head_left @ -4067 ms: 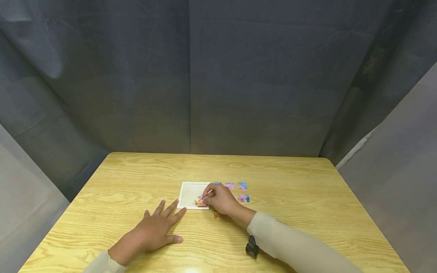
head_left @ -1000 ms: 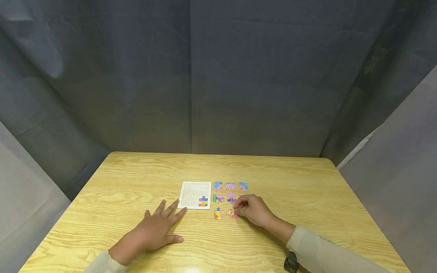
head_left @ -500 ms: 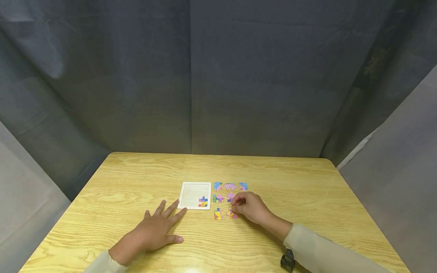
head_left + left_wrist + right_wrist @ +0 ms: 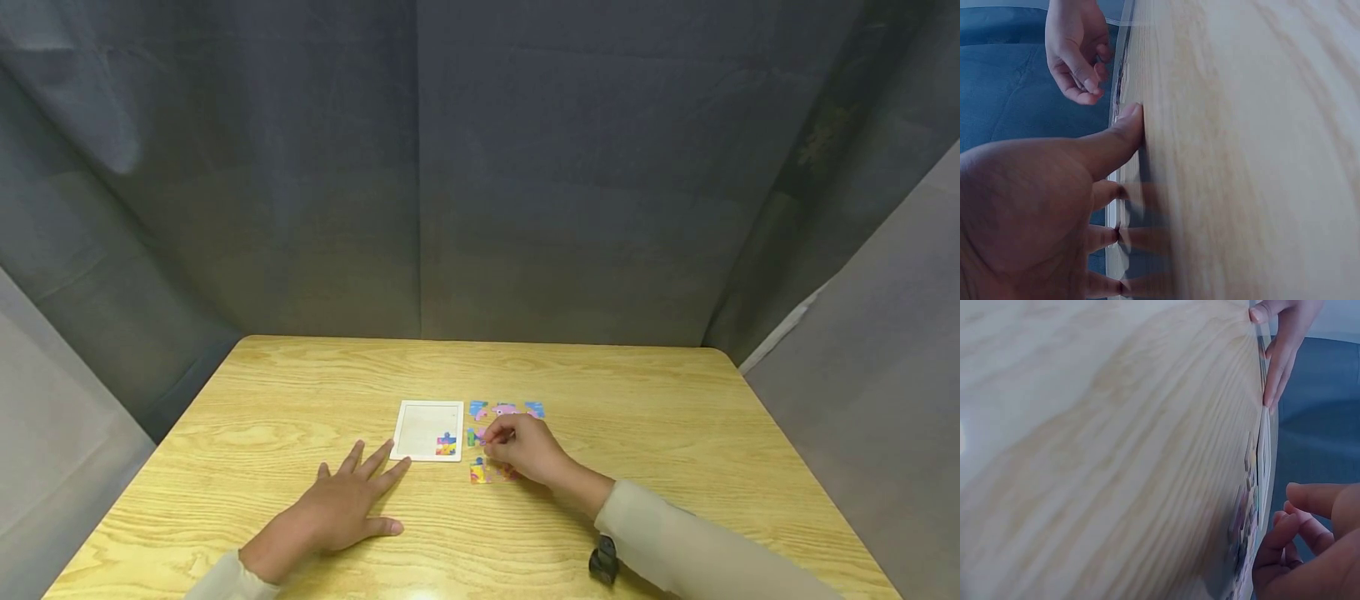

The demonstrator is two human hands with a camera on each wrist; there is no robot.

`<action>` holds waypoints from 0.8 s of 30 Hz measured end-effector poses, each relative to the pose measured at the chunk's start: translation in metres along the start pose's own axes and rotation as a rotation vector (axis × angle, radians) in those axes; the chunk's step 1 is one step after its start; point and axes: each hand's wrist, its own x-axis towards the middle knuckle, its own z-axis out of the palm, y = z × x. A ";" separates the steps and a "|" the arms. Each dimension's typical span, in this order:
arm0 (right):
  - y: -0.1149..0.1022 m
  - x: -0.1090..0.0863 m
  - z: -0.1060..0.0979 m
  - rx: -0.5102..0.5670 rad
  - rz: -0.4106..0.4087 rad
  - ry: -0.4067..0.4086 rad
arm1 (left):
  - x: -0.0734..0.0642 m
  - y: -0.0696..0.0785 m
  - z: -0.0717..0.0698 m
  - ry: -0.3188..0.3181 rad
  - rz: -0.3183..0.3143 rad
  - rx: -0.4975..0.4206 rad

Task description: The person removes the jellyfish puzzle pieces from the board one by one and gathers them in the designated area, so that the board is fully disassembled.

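My left hand [image 4: 341,504] lies spread on the table, its fingertips at the near left edge of a white square puzzle tray [image 4: 394,429]. One jigsaw piece [image 4: 446,444] sits in the tray's near right corner. Loose pieces lie in rows right of the tray, including a blue and pink piece [image 4: 477,409], a pink piece with an eye [image 4: 504,409] and a yellow piece [image 4: 478,472]. Over these rows hovers my right hand [image 4: 528,452], fingers loosely curled. In the right wrist view, no piece shows between its thumb [image 4: 1313,499] and fingers. It hides some pieces.
The wooden table [image 4: 660,417] carries the tray and pieces near its middle. Dark grey curtains [image 4: 562,167] hang behind it, with lighter cloth [image 4: 885,375] at the sides. A black device [image 4: 603,560] hangs below the right sleeve.
Since the earliest frame my right hand has left the piece in the tray corner and moved right over the loose pieces. Over the last second it has shifted back left. My left hand stays put.
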 end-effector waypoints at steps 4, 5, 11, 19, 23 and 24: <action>-0.005 0.005 0.005 0.020 0.020 0.003 | 0.000 -0.001 0.000 0.001 0.005 0.003; -0.006 0.006 0.007 0.013 0.016 0.005 | 0.001 -0.001 0.001 0.001 0.006 0.003; -0.008 0.015 0.015 -0.030 -0.022 0.003 | 0.001 -0.001 0.001 0.000 0.007 0.000; -0.011 0.025 0.025 -0.010 -0.017 -0.016 | 0.000 -0.001 0.000 -0.004 0.000 -0.002; -0.014 0.029 0.030 -0.044 -0.030 -0.021 | 0.000 -0.001 0.000 -0.004 0.002 0.001; -0.015 0.029 0.031 -0.057 -0.030 -0.019 | 0.000 -0.001 0.000 -0.004 0.003 0.001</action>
